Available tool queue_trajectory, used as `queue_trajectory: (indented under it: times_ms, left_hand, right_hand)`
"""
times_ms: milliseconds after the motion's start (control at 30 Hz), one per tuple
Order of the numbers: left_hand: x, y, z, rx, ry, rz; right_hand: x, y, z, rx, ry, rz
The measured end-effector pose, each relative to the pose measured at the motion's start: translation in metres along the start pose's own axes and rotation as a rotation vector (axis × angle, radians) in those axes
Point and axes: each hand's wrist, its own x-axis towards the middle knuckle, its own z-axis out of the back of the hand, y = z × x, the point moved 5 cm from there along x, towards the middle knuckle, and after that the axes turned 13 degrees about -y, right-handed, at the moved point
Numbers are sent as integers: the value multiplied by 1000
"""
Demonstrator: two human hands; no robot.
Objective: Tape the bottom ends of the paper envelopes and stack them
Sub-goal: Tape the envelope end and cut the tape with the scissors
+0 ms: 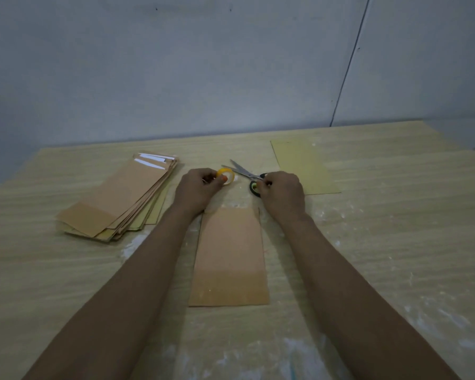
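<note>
- Stack (115,198) lies at frame left.
- My left hand (196,189) grips the tape (226,176).
- Envelope (229,256) lies flat at centre, below both hands.
- My right hand (281,192) curls on the scissors (247,175) handle; a careless lift could snag the tape or shift the envelope.

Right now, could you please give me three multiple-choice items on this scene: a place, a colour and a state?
1. The envelope stack lies where from the single envelope?
A. left
B. right
C. on it

2. The tape roll is what colour?
A. blue
B. yellow
C. black

3. The scissors blades are:
A. open
B. closed
C. hidden

Answers:
1 A, it lies beside the left forearm.
2 B, yellow ring in the left hand.
3 A, the blades spread; the right hand is at the handles.
</note>
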Motion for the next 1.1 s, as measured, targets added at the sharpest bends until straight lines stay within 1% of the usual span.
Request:
queue_trajectory:
  times_ms: [100, 233, 300, 400, 700, 1000, 1100]
  left_hand:
    - [1, 2, 0, 29, -11, -23]
    - [2, 4, 0, 17, -19, -30]
    - [1, 4, 1, 26, -18, -37]
    - [-1, 2, 2, 17, -17, -42]
    - [-2, 4, 2, -22, -28, -18]
    - [-2, 2, 3, -42, -36, 6]
    - [-2, 2, 3, -63, -47, 35]
  right_hand:
    - [0, 0, -3, 7, -16, 27]
    - [-2, 2, 0, 96, -84, 26]
    - [-4, 3, 0, 89, -99, 36]
    - [-5, 4, -2, 54, -77, 58]
    - [-8, 4, 0, 93, -109, 69]
    - [-8, 5, 1, 122, -113, 86]
    - [-7, 7, 1, 130, -87, 82]
